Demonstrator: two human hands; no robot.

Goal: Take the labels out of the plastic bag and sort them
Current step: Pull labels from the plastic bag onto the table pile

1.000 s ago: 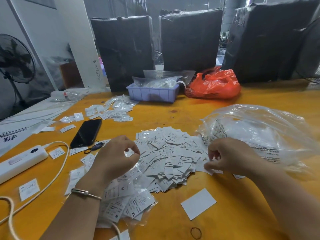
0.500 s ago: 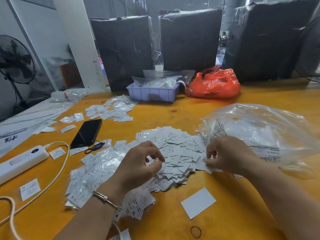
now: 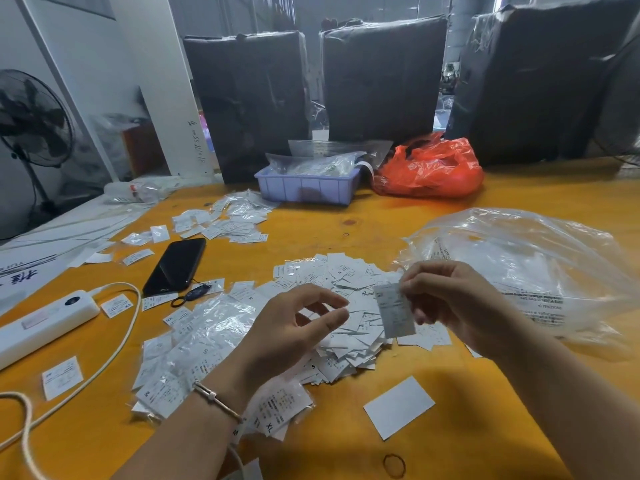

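Tabletop, orange-yellow, carries everything; entries run from largest item down.

Plastic bag: clear, crumpled, lying open toward the right edge, printed warning text on its near side. Holds little that can be made out.

Loose labels: white heap at mid-tabletop, just left of the bag's mouth, pieces overlapping at all angles.

Sleeved labels: second spread, in clear sleeves, adjoining the heap on its left and running toward the near edge; size marks S, M, XL legible on some.

Far label cluster: smaller scatter toward the far edge, in front of a lilac tray. Red bag just right of the tray.

Power strip: white, near the left edge, cable looping toward the near edge. Black phone between strip and heap.

Right hand: raised above the heap's right side, thumb and fingers pinching the upper edge of a single label, which hangs down, tilted, clear of the tabletop.

Left hand: raised above the junction of the two spreads, fingers loosely curved and spread, holding nothing, not touching the label. Bracelet on the wrist.

Blank white card: alone near the near edge. Rubber band closer still.
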